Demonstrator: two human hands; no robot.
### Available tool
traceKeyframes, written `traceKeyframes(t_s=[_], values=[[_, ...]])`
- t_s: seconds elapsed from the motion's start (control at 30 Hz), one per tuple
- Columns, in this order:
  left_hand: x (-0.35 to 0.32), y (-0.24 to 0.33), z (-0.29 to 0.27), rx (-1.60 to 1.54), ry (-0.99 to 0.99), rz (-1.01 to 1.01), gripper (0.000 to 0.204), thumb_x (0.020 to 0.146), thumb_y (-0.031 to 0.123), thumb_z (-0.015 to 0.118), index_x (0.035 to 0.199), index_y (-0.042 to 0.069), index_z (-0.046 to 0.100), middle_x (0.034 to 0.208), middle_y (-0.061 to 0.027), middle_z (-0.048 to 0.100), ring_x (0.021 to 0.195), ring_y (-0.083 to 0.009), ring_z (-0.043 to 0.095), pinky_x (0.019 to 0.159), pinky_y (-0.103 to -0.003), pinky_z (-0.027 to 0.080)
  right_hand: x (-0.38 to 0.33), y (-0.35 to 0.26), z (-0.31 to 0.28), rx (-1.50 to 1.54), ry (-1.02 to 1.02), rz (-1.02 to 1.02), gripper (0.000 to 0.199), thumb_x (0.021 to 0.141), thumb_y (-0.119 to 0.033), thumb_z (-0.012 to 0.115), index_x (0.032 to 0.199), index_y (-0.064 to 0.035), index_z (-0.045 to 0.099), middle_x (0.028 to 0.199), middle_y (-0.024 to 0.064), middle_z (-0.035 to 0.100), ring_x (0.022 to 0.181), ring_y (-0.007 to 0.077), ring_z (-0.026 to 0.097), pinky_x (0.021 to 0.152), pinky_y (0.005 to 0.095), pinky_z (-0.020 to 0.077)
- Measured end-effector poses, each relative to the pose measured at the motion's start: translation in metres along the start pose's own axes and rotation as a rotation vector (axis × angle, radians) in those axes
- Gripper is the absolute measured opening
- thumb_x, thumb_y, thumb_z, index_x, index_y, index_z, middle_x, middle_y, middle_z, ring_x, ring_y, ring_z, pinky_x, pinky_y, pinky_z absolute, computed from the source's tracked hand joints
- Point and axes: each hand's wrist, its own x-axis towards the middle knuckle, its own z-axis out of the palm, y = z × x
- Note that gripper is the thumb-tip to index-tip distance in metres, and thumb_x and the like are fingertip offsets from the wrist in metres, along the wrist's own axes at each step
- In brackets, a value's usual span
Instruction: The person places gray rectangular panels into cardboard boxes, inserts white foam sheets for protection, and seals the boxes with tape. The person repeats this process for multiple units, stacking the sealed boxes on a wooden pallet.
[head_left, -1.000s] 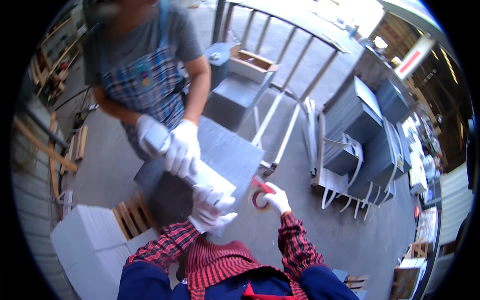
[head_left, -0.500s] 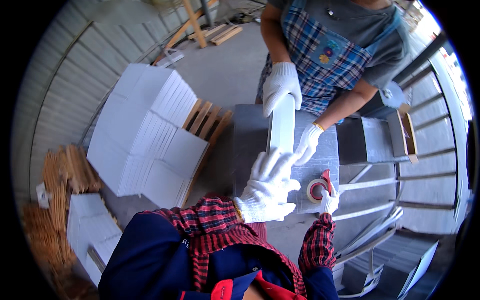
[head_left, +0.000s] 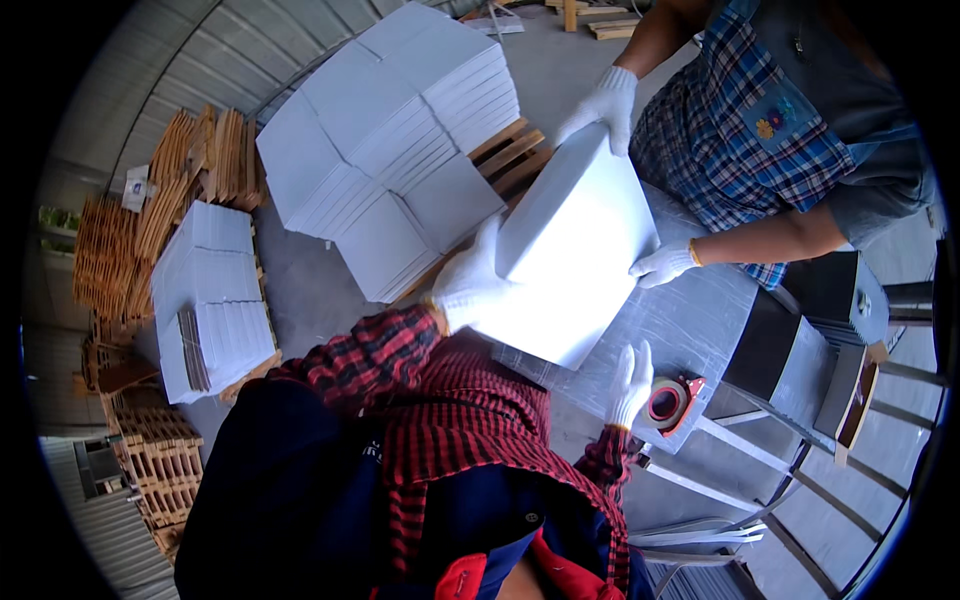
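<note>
A white cardboard box (head_left: 585, 260) is held tilted above the grey worktable (head_left: 715, 300), its broad face bright with glare. My left hand (head_left: 468, 282), in a white knit glove, grips the box's left side with the thumb up along the edge. My right hand (head_left: 630, 387), also gloved, is open with its fingers stretched out, below the box. Just right of it, a red tape dispenser (head_left: 672, 403) with a roll of tape lies by the table's near edge. Across the table, a co-worker's gloved hands (head_left: 606, 108) hold the box's far end and right side.
Stacked white cardboard sheets (head_left: 370, 150) lie on a wooden pallet (head_left: 510, 155) at the left, with a smaller stack (head_left: 215, 300) nearer. Wooden slats (head_left: 120, 245) are piled beyond. Dark boxes (head_left: 785, 360) and a metal rail frame (head_left: 770, 470) stand at the right.
The box has turned from its narrow side to show its broad face. My right hand has come off the tape dispenser, and my left hand has moved to the box's side. The view has swung left.
</note>
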Motion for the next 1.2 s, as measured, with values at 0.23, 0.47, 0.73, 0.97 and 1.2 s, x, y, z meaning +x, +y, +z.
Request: traceKeyframes(t_s=[0.23, 0.47, 0.73, 0.97, 1.2], values=[[0.069, -0.102, 0.004, -0.657, -0.344, -0.042, 0.061, 0.081, 0.021, 0.079, 0.134, -0.002, 0.056, 0.124, -0.0156, 0.067, 0.117, -0.0238, 0.062, 0.105, -0.038, 0.046, 0.029, -0.034, 0.065, -0.205, -0.030, 0.164, 0.064, 0.101, -0.051, 0.046, 0.117, 0.0077, 0.066, 0.093, 0.0251, 0.072, 0.085, 0.0387, 0.068, 0.081, 0.0468, 0.0495], [0.154, -0.190, 0.077, -0.799, -0.464, -0.070, 0.067, 0.080, 0.031, 0.083, 0.133, 0.001, 0.055, 0.118, -0.0146, 0.067, 0.113, -0.0253, 0.062, 0.101, -0.036, 0.046, 0.015, -0.045, 0.057, 0.101, 0.123, 0.464, 0.070, 0.098, -0.055, 0.053, 0.137, 0.0026, 0.055, 0.129, 0.0118, 0.061, 0.113, 0.0227, 0.056, 0.099, 0.0377, 0.0439], [0.179, -0.232, 0.116, -1.117, -0.769, -0.100, 0.066, 0.082, 0.020, 0.076, 0.139, -0.001, 0.049, 0.127, -0.0132, 0.060, 0.123, -0.0236, 0.052, 0.110, -0.036, 0.034, 0.004, -0.025, -0.004, -0.390, -0.331, 0.265, 0.069, 0.104, -0.051, 0.047, 0.154, -0.0071, 0.032, 0.152, 0.0068, 0.040, 0.135, 0.0232, 0.043, 0.111, 0.0385, 0.0370], [0.207, -0.270, 0.120, -1.175, -0.781, -0.145, 0.057, 0.081, 0.022, 0.078, 0.130, 0.002, 0.057, 0.122, -0.0091, 0.063, 0.121, -0.0214, 0.053, 0.110, -0.033, 0.032, -0.008, -0.091, 0.079, -0.294, -0.159, 0.376, 0.048, 0.106, -0.042, 0.047, 0.137, -0.0048, 0.050, 0.122, 0.0054, 0.055, 0.109, 0.0170, 0.054, 0.095, 0.0348, 0.0463], [0.253, -0.331, 0.004, -1.084, -0.496, -0.069, 0.038, 0.080, 0.026, 0.081, 0.107, 0.002, 0.071, 0.105, -0.0095, 0.072, 0.105, -0.0193, 0.064, 0.099, -0.034, 0.047, -0.029, -0.123, 0.205, -0.220, -0.167, 0.384, 0.055, 0.106, -0.046, 0.045, 0.135, 0.0010, 0.052, 0.123, 0.0084, 0.059, 0.109, 0.0187, 0.056, 0.096, 0.0368, 0.0460]])
